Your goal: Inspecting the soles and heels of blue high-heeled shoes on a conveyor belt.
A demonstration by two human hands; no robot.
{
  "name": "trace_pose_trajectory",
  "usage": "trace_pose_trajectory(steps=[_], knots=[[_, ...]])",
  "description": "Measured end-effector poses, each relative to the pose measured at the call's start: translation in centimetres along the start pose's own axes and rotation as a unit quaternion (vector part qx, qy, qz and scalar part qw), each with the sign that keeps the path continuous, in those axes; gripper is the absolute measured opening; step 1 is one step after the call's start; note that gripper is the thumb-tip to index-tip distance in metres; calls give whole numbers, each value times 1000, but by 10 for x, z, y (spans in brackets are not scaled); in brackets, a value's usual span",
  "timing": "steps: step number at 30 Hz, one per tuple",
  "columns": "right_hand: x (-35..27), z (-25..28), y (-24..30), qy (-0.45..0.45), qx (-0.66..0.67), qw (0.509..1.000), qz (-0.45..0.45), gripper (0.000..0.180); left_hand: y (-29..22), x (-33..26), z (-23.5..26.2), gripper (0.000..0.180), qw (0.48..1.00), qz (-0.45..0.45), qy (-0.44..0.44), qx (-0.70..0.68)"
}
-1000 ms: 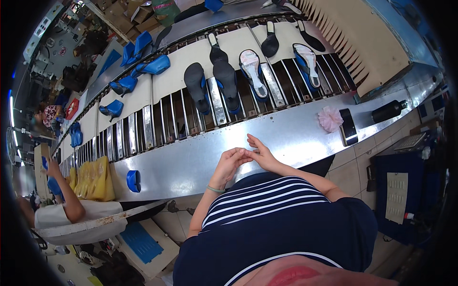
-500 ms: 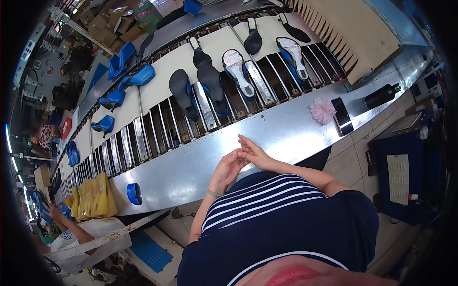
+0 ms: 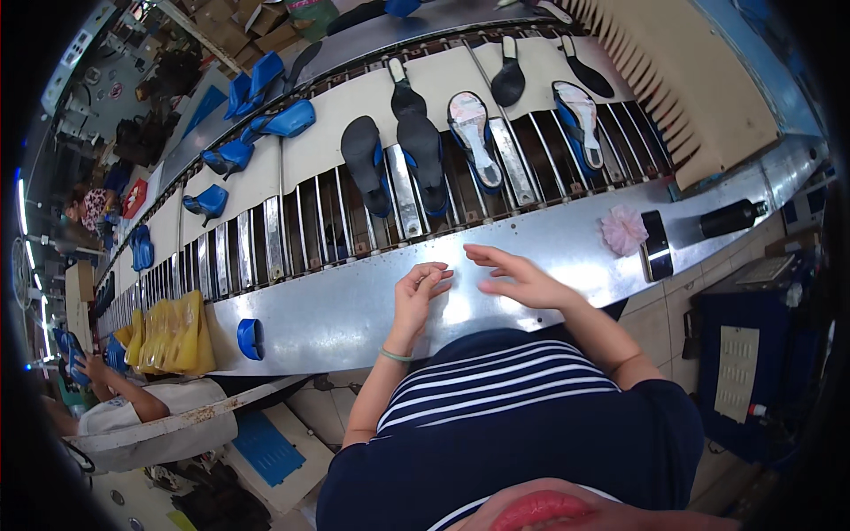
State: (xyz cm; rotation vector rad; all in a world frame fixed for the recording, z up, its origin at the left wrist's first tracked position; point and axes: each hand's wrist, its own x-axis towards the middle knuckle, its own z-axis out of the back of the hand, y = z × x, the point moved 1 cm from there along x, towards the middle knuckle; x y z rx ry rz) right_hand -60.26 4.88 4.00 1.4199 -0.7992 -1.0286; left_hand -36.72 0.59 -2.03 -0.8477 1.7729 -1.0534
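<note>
My left hand (image 3: 418, 299) hovers over the near metal edge of the conveyor (image 3: 354, 292), its fingers loosely bent with nothing visible in them. To its right, my right hand (image 3: 522, 279) is raised with fingers stretched and spread, holding nothing. The two hands are apart. Beyond them, upside-down shoes on blue lasts lie across the rollers. Two show black soles, one of them a shoe (image 3: 363, 159) on the left. Another shoe (image 3: 476, 142) shows a pale, shiny underside, as does a shoe (image 3: 580, 124) farther right. Loose black soles (image 3: 509, 80) lie behind on a cream sheet.
A pink flower-like puff (image 3: 623, 231), a dark phone-like slab (image 3: 656, 246) and a black bottle (image 3: 730, 218) sit on the right ledge. Leftward are a blue ring-shaped piece (image 3: 251, 339) and yellow pieces (image 3: 177, 334). A fringed cover (image 3: 682, 97) stands right; a co-worker's arm (image 3: 124, 389) shows left.
My hands, which were touching, have separated; the right has moved to the right with its fingers spreading. The view has shifted slightly, and the co-worker's arms have moved.
</note>
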Motion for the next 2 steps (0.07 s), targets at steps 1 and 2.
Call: trace_pose_trajectory(steps=[1, 2], knots=[[-9, 24, 55, 101, -66, 990, 68, 74, -3, 3, 11, 17, 999, 6, -10, 33], [-7, 26, 54, 103, -65, 990, 69, 74, -10, 11, 17, 18, 998, 0, 17, 59]])
